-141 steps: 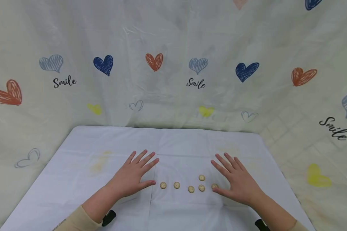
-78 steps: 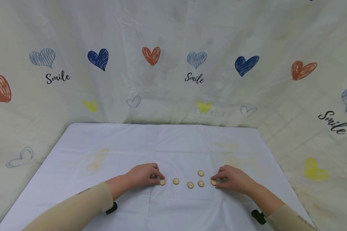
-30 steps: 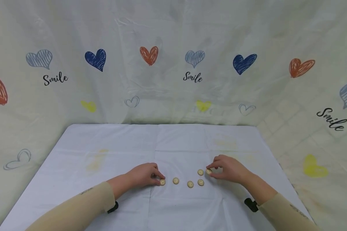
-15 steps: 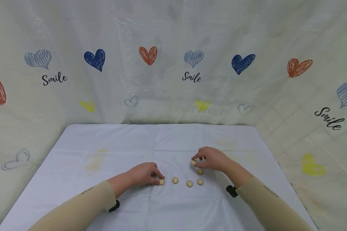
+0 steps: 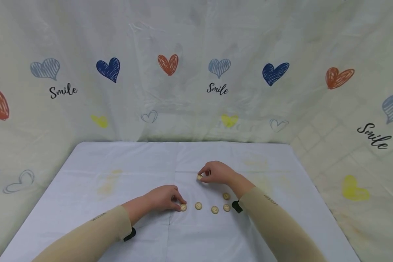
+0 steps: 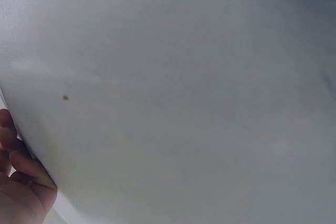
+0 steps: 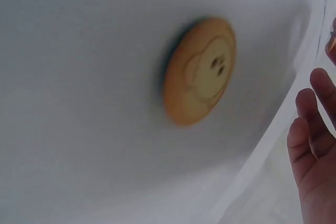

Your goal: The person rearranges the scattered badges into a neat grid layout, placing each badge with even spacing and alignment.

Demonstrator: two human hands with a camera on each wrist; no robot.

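Note:
My left hand [image 5: 160, 198] pinches a round tan biscuit-like disc [image 5: 183, 207] between thumb and fingers, low on the white cloth, left of the other discs. Part of the left hand [image 6: 26, 187] shows at the edge of the left wrist view. Farther back, my right hand [image 5: 217, 172] pinches another such disc [image 5: 199, 177] by its edge. Several matching discs [image 5: 198, 206] lie flat between and in front of the hands. The right wrist view brings one disc [image 7: 202, 72] close: a paler face shape with dark dots. Curled fingers [image 7: 315, 124] of the right hand stand beside it.
A white cloth [image 5: 118, 156] with creases and faint yellow stains covers the table. Behind it hangs a pale curtain [image 5: 190, 32] printed with hearts and words. A black wrist camera [image 5: 237, 206] sits under the right sleeve, near the discs.
My right hand has picked up the rightmost disc and carried it left and back, past the others. The left hand, first spread open, has closed on the leftmost disc and stayed there.

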